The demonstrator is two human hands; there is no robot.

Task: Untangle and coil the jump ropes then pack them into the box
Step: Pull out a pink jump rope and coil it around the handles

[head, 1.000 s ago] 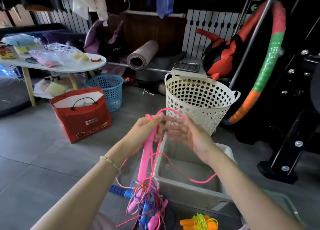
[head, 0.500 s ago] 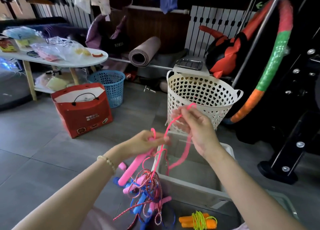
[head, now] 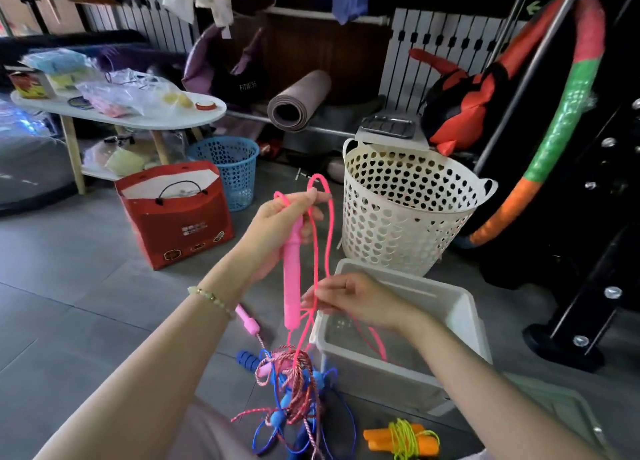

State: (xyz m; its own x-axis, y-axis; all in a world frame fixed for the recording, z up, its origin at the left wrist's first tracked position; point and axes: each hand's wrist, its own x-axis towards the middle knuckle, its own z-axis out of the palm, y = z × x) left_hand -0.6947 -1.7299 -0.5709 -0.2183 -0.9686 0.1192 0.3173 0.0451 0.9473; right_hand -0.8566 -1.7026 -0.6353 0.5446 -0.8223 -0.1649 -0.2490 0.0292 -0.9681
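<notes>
Head view. The left hand [head: 277, 227], raised, grips the upper end of a pink handle [head: 292, 279], fingers curled round it; the handle hangs upright. The pink cord [head: 331, 217] rises in a narrow loop above this hand, then falls in long strands beside the handle. The right hand [head: 360, 298], lower, pinches these strands between thumb and fingertips, just above the near-left corner of the box [head: 408, 279], a pale translucent tub on the floor. One strand trails on over that corner. Below the handle lies a tangle of ropes [head: 294, 387], blue, pink and red-braided. An orange-handled rope [head: 401, 437], coiled, lies near the box's front wall. A white basket [head: 408, 217] stands behind the box.
</notes>
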